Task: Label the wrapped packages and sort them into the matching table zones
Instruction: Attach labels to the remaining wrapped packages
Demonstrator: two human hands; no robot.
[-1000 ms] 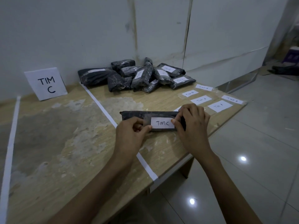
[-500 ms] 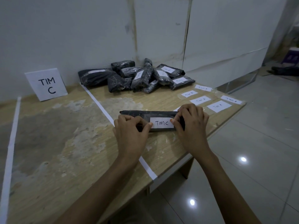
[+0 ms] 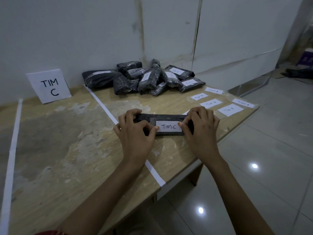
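A flat black wrapped package (image 3: 165,118) lies on the wooden table (image 3: 67,150) in front of me. A white label reading "TIM C" (image 3: 168,126) sits on its top face. My left hand (image 3: 135,134) grips the package's left end, thumb tip against the label's left edge. My right hand (image 3: 200,131) grips the right end, thumb tip against the label's right edge. A pile of several black wrapped packages (image 3: 144,78) lies at the back by the wall, some with labels.
A "TIM C" sign (image 3: 49,85) leans on the wall at the back left. White tape lines (image 3: 101,103) mark zones on the table. Several loose labels (image 3: 230,109) reading "TIM A" and "TIM B" lie at the right corner. Beyond the right edge is tiled floor (image 3: 271,150).
My left hand has slid further over the package's left end, and its thumb now touches the label's edge. The package and my right hand have hardly moved.
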